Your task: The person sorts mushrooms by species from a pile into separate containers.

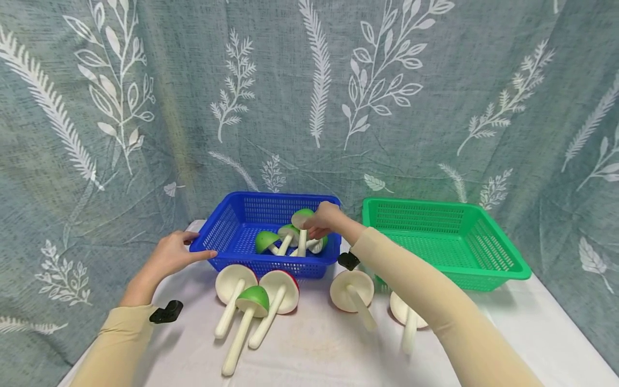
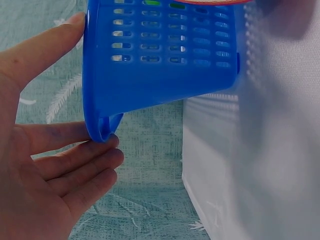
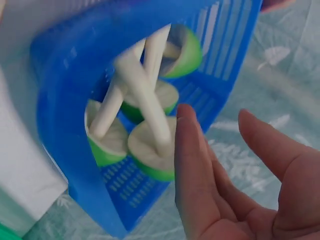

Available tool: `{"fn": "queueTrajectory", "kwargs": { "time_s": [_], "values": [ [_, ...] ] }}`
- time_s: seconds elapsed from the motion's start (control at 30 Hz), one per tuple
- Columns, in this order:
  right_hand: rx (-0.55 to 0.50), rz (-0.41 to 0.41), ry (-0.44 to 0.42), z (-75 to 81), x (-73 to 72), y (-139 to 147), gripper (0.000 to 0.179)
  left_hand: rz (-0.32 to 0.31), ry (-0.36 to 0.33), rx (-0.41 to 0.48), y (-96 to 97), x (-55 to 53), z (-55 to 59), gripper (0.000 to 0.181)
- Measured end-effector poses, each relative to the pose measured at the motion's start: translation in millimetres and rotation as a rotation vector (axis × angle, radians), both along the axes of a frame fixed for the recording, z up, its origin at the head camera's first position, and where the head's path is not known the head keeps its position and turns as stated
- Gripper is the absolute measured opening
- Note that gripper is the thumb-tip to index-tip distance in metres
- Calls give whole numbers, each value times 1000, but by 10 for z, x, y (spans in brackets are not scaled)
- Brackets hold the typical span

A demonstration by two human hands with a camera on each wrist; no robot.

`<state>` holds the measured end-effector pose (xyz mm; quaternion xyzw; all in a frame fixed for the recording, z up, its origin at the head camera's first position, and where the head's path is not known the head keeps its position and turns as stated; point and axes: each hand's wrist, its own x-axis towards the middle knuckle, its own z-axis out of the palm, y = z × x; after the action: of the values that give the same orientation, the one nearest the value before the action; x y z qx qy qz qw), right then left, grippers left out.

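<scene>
My left hand [image 1: 170,252] rests at the near left corner of a blue basket [image 1: 290,269]. Thumb and fingers touch its rim, fairly straight, as the left wrist view shows. Over the basket's right side is my right hand [image 1: 325,219], thumb and fingers apart with nothing between them. Its fingers are right beside a green-capped toy mushroom [image 3: 152,150] lying on others in the basket. Several such mushrooms, including one green-capped mushroom [image 1: 265,242], lie there with pale stems crossing. On the table before the basket is another green-capped mushroom [image 1: 245,328], between two red-capped mushrooms [image 1: 280,293].
To the right stands a green basket [image 1: 512,273], partly behind my right forearm. Two more pale-stemmed mushrooms lie nearby: a red-edged mushroom [image 1: 352,293] and a mushroom [image 1: 408,322] partly under my sleeve. A patterned curtain [image 1: 309,97] hangs behind the white table [image 1: 319,349].
</scene>
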<state>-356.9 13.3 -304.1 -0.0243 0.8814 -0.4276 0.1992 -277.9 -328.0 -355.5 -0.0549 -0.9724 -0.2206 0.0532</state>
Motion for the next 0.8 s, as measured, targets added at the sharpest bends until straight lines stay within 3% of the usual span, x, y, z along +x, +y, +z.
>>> {"fn": "queueTrajectory", "kwargs": {
  "time_s": [0.37, 0.57, 0.8],
  "values": [
    [-37, 112, 94, -47, 408, 68, 30, 15, -16, 10, -16, -10, -43, 95],
    [-90, 172, 148, -91, 721, 34, 19, 17, -11, 6, -29, -21, -47, 94],
    [-150, 232, 126, -215, 1085, -93, 14, 10, -8, 7, -18, -35, -38, 92]
  ]
}}
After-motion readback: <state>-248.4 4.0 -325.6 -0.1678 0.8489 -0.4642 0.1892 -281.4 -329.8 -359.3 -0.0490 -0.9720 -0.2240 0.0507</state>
